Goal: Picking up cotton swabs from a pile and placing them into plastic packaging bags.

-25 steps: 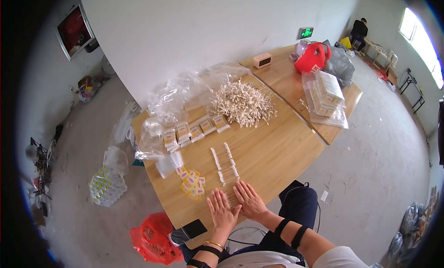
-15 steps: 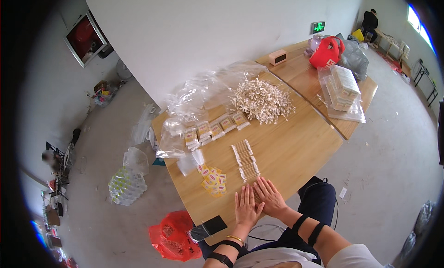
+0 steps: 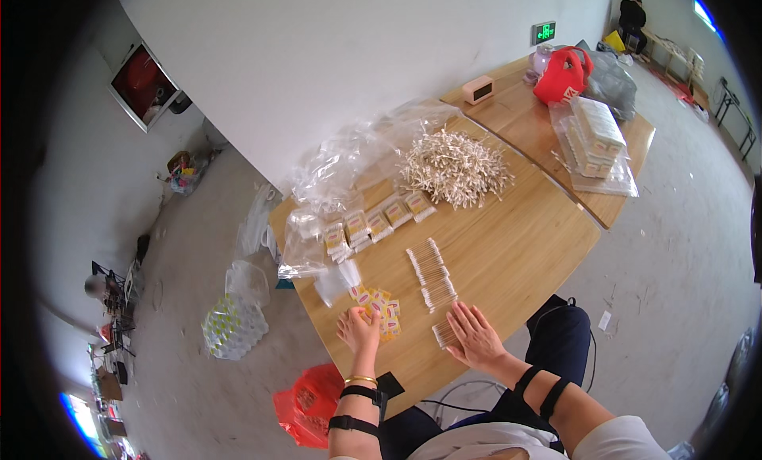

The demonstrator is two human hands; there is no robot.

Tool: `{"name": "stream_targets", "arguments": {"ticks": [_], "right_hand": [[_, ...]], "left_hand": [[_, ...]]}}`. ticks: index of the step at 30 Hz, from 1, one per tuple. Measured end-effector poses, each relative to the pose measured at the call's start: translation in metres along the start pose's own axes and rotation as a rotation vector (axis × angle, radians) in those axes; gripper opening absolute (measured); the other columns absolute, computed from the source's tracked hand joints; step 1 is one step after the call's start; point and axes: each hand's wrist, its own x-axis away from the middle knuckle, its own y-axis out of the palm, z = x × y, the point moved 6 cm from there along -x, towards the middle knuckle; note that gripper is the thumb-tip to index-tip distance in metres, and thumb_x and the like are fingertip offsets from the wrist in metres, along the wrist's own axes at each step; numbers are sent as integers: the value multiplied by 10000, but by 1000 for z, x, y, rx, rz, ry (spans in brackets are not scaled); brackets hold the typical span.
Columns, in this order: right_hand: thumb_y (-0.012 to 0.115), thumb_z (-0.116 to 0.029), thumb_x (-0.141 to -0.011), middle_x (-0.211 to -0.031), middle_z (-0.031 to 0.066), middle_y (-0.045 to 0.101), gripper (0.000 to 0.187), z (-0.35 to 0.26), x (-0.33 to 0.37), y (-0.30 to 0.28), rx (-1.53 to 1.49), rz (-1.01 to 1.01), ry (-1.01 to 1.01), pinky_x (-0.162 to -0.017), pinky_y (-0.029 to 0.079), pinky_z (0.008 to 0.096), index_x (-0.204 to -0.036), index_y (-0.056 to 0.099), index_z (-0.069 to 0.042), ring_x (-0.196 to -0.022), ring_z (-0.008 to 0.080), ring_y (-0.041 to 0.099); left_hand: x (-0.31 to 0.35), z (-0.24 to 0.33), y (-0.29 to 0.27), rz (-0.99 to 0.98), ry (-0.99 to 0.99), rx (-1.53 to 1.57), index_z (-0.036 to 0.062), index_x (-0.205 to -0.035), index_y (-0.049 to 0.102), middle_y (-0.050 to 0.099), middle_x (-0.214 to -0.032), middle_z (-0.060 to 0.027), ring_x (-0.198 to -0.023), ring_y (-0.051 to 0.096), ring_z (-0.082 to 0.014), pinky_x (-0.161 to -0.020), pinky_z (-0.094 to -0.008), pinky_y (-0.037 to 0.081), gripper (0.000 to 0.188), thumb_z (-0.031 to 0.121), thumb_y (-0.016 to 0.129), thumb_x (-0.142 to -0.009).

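my right hand (image 3: 476,337) flat, fingers spread, pressing small swab bundle (image 3: 444,334) at near bench (image 3: 524,254) edge. left hand (image 3: 359,331) loosely open on yellow packets (image 3: 381,309). advice: keep swabs aligned under palm, pinch whole bundle evenly, slide one packet close.

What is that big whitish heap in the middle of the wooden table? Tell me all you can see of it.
The heap is a loose pile of many thin, pale sticks, like cotton swabs, though too small to be sure. They lie criss-crossed in all directions, straight on the wooden table. Crumpled clear plastic bags lie against its left edge, and a row of small packets lies just in front. Neither hand touches it; both are at the near edge.
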Motion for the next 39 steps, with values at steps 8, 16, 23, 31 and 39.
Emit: {"name": "stream_targets", "arguments": {"ticks": [8, 16, 23, 31, 39], "right_hand": [[450, -531, -977, -1636, 179, 226, 800, 0, 1, -2, 32, -14, -11, -1257, 121, 435, -1553, 267, -8, -1527, 305, 187], [465, -512, -979, -1616, 197, 258, 787, 1, 3, -3, 11, 14, -20, -1254, 138, 452, -1549, 268, -5, -1517, 319, 213], [465, -513, -971, -1622, 183, 259, 784, -6, 0, -4, -4, 32, -34, -1252, 140, 438, -1543, 288, -7, -1521, 301, 207], [457, -516, -970, -1631, 188, 236, 798, -2, 0, -4, -17, 26, -23, -1253, 129, 442, -1556, 262, -12, -1529, 307, 187], [502, -520, -937, -1632, 176, 247, 819, 0, 3, -3, -39, 61, 2, -1253, 131, 427, -1553, 289, -25, -1529, 292, 196]], "left_hand": [[-21, -15, 14, -168, -68, 45, 190, -963, 634, 588, -1144, -42, -1206, 497, -264, -1004, -535, 356, 442, 432, 873, -680], [-30, -19, 17, -303, -116, 248, 139, -879, 681, 708, -917, -23, -871, 666, -234, -934, -488, 382, 329, 411, 822, -760], [-31, -39, -10, -35, -95, 453, 61, -811, 697, 694, -780, -71, -738, 655, -188, -706, -381, 483, 256, 304, 767, -853], [98, 43, 43, -647, -51, 894, 32, -992, 669, 702, -834, -35, -733, 642, -111, -665, -279, 509, 123, 144, 658, -942], [112, 71, 47, -478, 107, 585, 17, -937, 670, 711, -798, -83, -692, 684, -198, -649, -339, 535, 145, 152, 702, -895]]}}
